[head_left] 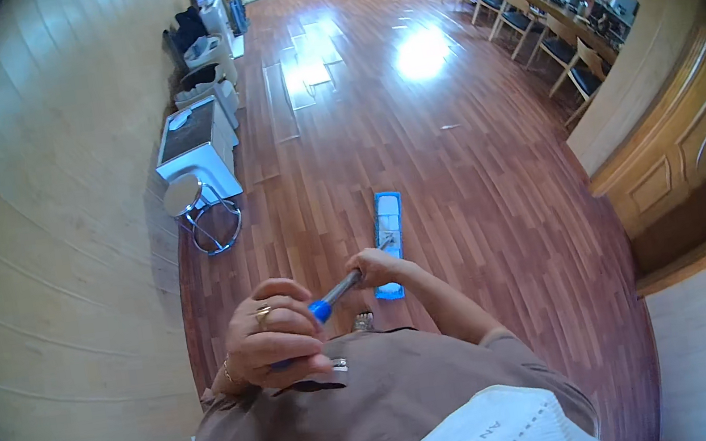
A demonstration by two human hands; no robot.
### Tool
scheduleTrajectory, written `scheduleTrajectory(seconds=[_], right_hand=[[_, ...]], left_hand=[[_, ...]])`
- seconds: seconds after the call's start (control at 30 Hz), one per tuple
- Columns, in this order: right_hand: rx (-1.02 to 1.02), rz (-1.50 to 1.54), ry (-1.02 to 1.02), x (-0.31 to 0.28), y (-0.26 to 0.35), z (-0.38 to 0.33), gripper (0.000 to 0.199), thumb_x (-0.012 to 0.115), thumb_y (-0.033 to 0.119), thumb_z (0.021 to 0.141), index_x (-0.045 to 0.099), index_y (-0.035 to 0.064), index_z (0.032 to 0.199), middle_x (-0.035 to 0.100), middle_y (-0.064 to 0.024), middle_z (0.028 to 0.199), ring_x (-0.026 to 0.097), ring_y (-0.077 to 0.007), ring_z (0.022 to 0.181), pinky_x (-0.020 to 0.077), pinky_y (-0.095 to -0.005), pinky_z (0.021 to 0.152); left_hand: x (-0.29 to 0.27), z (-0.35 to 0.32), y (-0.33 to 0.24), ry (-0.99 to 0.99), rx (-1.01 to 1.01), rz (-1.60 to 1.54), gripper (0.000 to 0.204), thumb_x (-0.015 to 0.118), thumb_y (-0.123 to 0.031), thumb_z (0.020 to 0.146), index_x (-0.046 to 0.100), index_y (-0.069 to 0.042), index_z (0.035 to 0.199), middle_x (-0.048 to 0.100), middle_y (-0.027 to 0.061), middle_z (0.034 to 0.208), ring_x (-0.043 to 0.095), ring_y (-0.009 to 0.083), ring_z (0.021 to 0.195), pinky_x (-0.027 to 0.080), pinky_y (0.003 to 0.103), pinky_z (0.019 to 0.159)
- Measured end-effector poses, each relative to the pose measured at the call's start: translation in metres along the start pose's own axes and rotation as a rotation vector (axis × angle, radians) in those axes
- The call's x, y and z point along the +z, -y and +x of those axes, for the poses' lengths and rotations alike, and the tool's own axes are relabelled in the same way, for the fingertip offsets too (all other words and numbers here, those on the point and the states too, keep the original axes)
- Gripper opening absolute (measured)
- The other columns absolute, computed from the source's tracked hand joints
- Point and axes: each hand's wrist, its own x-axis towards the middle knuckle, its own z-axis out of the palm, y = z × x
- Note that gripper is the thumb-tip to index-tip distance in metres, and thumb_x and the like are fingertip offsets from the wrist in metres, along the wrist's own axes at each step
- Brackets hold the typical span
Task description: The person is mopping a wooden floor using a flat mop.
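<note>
A flat mop [387,208] with a long blue-edged, whitish head lies on the wooden floor ahead of me, its long side pointing away. Its metal pole slants back toward my chest and ends in a blue grip [320,312]. My left hand [274,335], with a ring on a finger, is wrapped round that blue grip close to my body. Lower on the pole, my right hand [377,266] is closed about the bare metal. It covers part of the mop head from view.
Against the left wall stand a round stool [185,194] with chrome legs, a white cabinet [220,140] and several bins. Wooden chairs [559,47] line a long desk [563,10] at the far right. A brown wooden door [679,166] is at my right. Bright light reflects off the floor [472,168].
</note>
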Motion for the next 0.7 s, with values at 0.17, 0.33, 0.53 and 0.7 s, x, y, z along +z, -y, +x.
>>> scheduleTrajectory(seconds=[0.17, 0.33, 0.53, 0.7], right_hand=[[-0.04, -0.027, -0.388, 0.061, -0.056, 0.02, 0.028, 0.072, 0.028, 0.075, 0.059, 0.0057, 0.066, 0.058, -0.0164, 0.067, 0.059, -0.0368, 0.067, 0.0422, -0.0447, 0.056], [0.104, -0.051, -0.497, 0.047, -0.035, 0.019, 0.033, 0.068, 0.034, 0.079, 0.058, 0.0098, 0.06, 0.062, -0.0134, 0.068, 0.062, -0.0351, 0.072, 0.0406, -0.0466, 0.066], [0.232, -0.101, -0.788, 0.03, -0.048, -0.022, 0.032, 0.071, 0.037, 0.075, 0.062, 0.0096, 0.06, 0.063, -0.0153, 0.067, 0.062, -0.0354, 0.067, 0.0473, -0.0453, 0.059], [0.536, -0.209, -0.8, 0.02, -0.035, -0.082, 0.008, 0.064, 0.021, 0.062, 0.065, 0.0133, 0.064, 0.065, -0.0119, 0.07, 0.065, -0.031, 0.069, 0.049, -0.0436, 0.064]], left_hand=[[0.0, 0.0, 0.01, -0.185, 0.003, -0.056, 0.031, 0.077, -0.035, 0.078, 0.061, -0.008, 0.075, 0.058, 0.0008, 0.064, 0.062, 0.0189, 0.059, 0.048, 0.041, 0.073], [-0.012, 0.006, 0.027, -0.198, 0.009, -0.178, 0.037, 0.075, -0.042, 0.078, 0.058, -0.009, 0.073, 0.056, 0.0004, 0.06, 0.062, 0.0186, 0.058, 0.047, 0.042, 0.072], [0.0, 0.037, 0.055, -0.076, 0.041, -0.363, 0.037, 0.075, -0.042, 0.078, 0.057, -0.009, 0.074, 0.056, -0.0003, 0.06, 0.061, 0.0188, 0.058, 0.046, 0.042, 0.072], [0.017, 0.067, 0.075, 0.143, 0.155, -0.532, 0.034, 0.076, -0.037, 0.077, 0.057, -0.01, 0.081, 0.057, 0.0005, 0.064, 0.062, 0.0201, 0.062, 0.045, 0.042, 0.07]])
